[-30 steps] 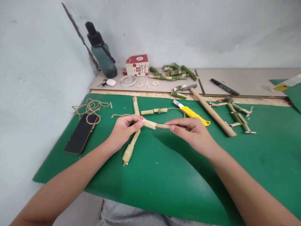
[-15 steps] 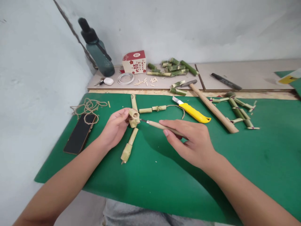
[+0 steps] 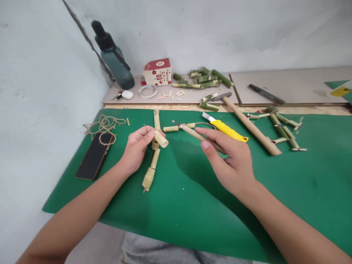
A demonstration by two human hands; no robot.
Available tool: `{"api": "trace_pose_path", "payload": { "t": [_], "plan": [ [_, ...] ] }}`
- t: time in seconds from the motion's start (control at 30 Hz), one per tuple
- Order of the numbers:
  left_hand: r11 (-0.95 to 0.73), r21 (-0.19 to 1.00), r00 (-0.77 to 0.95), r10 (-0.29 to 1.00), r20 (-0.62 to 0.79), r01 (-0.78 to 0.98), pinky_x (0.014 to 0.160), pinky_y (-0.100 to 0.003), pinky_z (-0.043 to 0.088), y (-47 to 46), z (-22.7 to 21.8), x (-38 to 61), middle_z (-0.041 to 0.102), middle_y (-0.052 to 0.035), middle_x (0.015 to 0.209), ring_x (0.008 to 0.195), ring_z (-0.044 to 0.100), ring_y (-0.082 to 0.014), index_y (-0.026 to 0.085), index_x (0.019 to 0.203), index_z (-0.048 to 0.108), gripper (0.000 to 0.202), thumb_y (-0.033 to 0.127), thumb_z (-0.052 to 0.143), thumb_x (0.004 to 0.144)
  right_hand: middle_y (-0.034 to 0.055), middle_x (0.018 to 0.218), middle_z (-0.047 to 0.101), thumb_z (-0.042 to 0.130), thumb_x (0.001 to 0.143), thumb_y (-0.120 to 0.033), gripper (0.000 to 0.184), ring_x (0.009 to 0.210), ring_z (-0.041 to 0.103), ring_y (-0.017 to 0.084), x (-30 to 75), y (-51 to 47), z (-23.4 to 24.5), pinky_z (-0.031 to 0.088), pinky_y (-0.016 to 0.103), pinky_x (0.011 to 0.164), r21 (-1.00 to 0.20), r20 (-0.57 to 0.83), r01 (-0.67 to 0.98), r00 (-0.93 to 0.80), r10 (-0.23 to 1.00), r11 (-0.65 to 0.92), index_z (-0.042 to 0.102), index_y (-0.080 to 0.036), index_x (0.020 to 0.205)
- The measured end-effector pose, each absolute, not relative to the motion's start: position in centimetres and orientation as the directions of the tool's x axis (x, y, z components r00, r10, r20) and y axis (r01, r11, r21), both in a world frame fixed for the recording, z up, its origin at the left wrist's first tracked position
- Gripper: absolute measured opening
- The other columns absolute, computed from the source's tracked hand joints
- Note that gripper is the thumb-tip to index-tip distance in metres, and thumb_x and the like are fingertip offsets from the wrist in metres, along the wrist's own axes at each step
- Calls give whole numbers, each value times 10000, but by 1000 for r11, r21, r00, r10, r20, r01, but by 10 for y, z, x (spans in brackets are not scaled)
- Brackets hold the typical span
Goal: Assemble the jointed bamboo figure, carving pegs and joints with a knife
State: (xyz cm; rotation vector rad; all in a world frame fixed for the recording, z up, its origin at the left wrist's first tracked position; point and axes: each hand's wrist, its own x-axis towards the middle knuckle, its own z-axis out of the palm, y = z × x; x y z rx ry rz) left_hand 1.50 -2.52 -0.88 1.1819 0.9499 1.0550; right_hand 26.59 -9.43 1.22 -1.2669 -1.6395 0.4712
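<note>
My left hand [image 3: 138, 147] pinches a short peeled bamboo piece [image 3: 161, 139] between thumb and fingers, its cut end turned to the lower right. In my right hand [image 3: 229, 156] is a carving knife [image 3: 192, 132] with a wooden handle, held like a pen. Its blade points up and left, apart from the bamboo. Under and around the left hand lie more peeled pieces: an upright strip [image 3: 156, 119], a lower jointed section [image 3: 149, 178] and a section to the right [image 3: 171, 129] with twine running off it.
Beyond my right hand lie a yellow utility knife [image 3: 229, 131] with its blade out, a hammer [image 3: 251, 126] and a tied green bamboo figure [image 3: 282, 130]. On the left are twine [image 3: 103, 124] and a phone [image 3: 95, 157]. Green bamboo pieces [image 3: 205, 79], a box [image 3: 157, 72] and a bottle [image 3: 117, 64] stand behind.
The bamboo piece in my left hand has turned, its end now facing lower right. The carving knife has pulled away from it, up and to the right.
</note>
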Motion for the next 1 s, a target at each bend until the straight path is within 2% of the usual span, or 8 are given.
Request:
{"api": "trace_pose_path", "payload": {
  "t": [0.1, 0.2, 0.37, 0.43, 0.53, 0.7, 0.9, 1.0],
  "plan": [
    [-256, 952, 285, 937, 202, 167, 948, -357, 449, -32, -8, 13, 769, -66, 951, 922, 649, -224, 215, 862, 745, 172, 374, 779, 920, -6, 763, 701, 689, 997, -330, 183, 578, 597, 132, 271, -90, 14, 502, 273, 534, -902, 344, 329, 155, 926, 280, 759, -254, 1148],
    [-476, 829, 414, 845, 338, 294, 1024, -396, 392, -35, -7, 12, 780, -50, 910, 897, 643, -234, 246, 846, 766, 55, 267, 808, 875, -31, 679, 602, 687, 986, -324, 149, 569, 556, 141, 284, -82, 16, 473, 276, 507, -966, 255, 95, 180, 950, 242, 749, -272, 1112],
    [-606, 722, 616, 720, 320, 333, 1026, -435, 344, -33, -6, 14, 810, -54, 972, 936, 656, -264, 303, 861, 808, 21, 286, 818, 869, 30, 945, 749, 467, 1077, -366, 318, 855, 735, 213, 296, -70, 13, 601, 350, 668, -995, 78, -69, -30, 997, 76, 704, -337, 1287],
    [-652, 685, 697, 655, 292, 325, 1034, -441, 322, -33, -6, 16, 817, -51, 1019, 979, 656, -273, 325, 902, 825, 37, 296, 810, 885, 41, 1048, 787, 533, 1059, -395, 279, 940, 760, 220, 289, -71, 8, 633, 376, 759, -991, 36, -130, -80, 996, 26, 702, -323, 1270],
    [-669, 682, 747, 607, 271, 296, 1051, -438, 300, -34, -6, 19, 828, -34, 1064, 1032, 668, -276, 342, 947, 836, 99, 272, 830, 878, 56, 1089, 812, 757, 947, -388, 225, 963, 775, 218, 271, -77, 0, 642, 375, 826, -973, -22, -225, -110, 994, -46, 726, -266, 1134],
    [-711, 625, 730, 607, 314, 322, 1022, -422, 337, -36, -7, 19, 837, -2, 1037, 1026, 679, -237, 289, 946, 788, 44, 331, 792, 936, 34, 1024, 785, 882, 852, -325, 159, 960, 757, 194, 251, -87, -1, 639, 318, 825, -991, 38, -133, -50, 998, 31, 783, -248, 949],
    [-735, 572, 679, 630, 377, 363, 978, -366, 392, -38, -13, 19, 790, 1, 1018, 943, 674, -177, 232, 1042, 663, 262, 427, 802, 934, 26, 967, 750, 801, 930, -271, 29, 880, 732, 182, 251, -93, 5, 636, 307, 766, -966, 254, 33, -21, 967, 255, 787, -282, 952],
    [-736, 568, 672, 632, 385, 367, 971, -371, 402, -37, -14, 21, 770, -5, 996, 954, 668, -190, 234, 1059, 660, 308, 477, 797, 929, 22, 996, 759, 747, 956, -197, 81, 917, 735, 181, 250, -95, 6, 625, 314, 818, -898, 386, 187, -98, 917, 398, 764, -275, 949]
  ]
}}
